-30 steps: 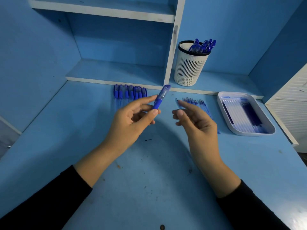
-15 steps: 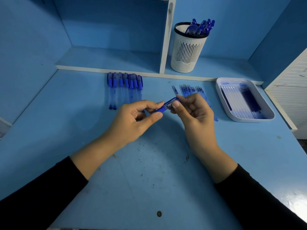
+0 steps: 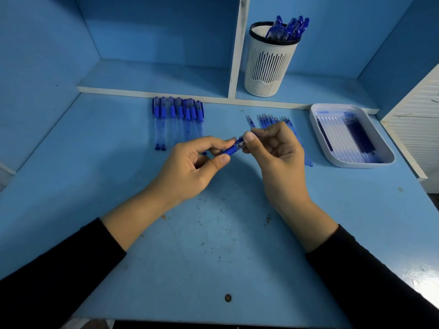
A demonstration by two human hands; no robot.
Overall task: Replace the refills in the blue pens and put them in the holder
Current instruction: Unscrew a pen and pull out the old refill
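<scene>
Pen spans both hands: your left grip pinches its blue section and your right grip pinches the clear end. The axis rises toward the right grip, so I'd twist or pull along that line.

A blue plastic pen with a clear section is held slanted above the desk, its blue part pinched by the left hand and its clear end by the right hand. Behind it, a row of clear-barrelled blue pens lies side by side, and thin clear refills lie in another row to their right, partly hidden by the right hand. The white slotted plastic holder stands upright on the low shelf with a bunch of blue pens leaning inside it.
</scene>
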